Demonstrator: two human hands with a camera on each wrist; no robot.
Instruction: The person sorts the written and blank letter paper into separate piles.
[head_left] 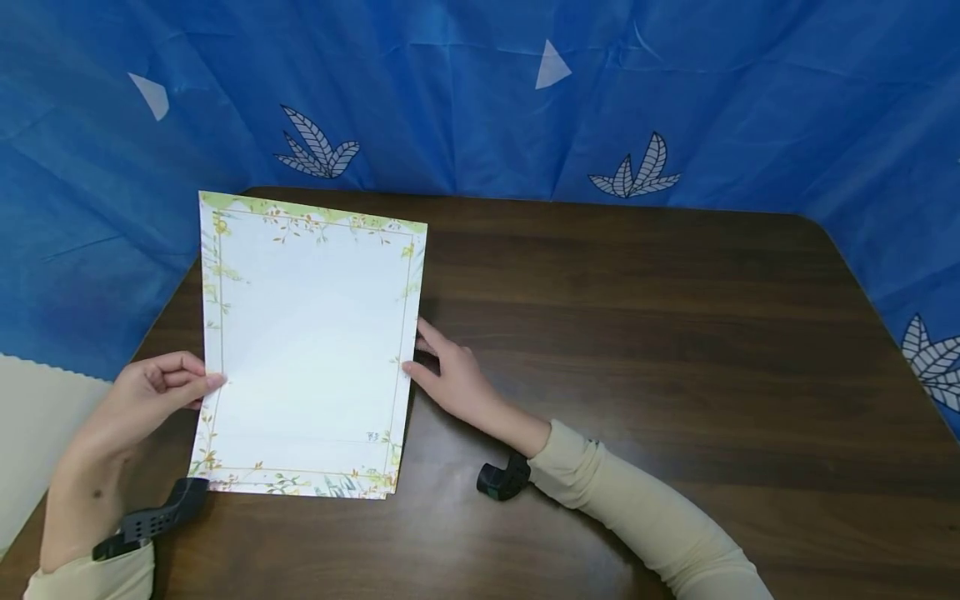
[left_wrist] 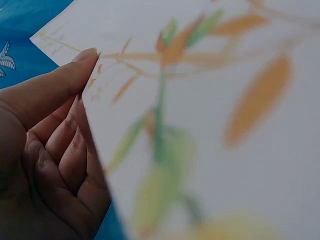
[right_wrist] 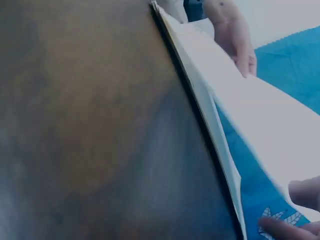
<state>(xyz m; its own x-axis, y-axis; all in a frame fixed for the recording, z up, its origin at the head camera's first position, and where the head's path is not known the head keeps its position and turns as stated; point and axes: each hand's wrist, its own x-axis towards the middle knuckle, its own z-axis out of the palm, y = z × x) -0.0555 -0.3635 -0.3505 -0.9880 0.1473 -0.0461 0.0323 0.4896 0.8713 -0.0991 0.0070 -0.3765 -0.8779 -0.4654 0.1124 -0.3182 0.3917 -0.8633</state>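
Observation:
A sheet of paper [head_left: 311,333] with a printed border of leaves and flowers is held up over the left part of the table. My left hand [head_left: 153,396] pinches its left edge, thumb on the front and fingers curled behind; the left wrist view shows this thumb [left_wrist: 65,77] close up. At the right edge is my right hand [head_left: 457,375], its thumb on the front side and its fingers partly hidden behind the paper. Below the raised sheet, in the right wrist view, more paper [right_wrist: 204,102] lies along a thin dark edge.
The dark wooden table [head_left: 637,333] extends to the right of the paper. A blue cloth [head_left: 480,100] with leaf prints hangs behind it. A pale surface [head_left: 33,425] is at the left. Black wrist devices sit on both forearms, the left device [head_left: 161,517] close to the paper's lower corner.

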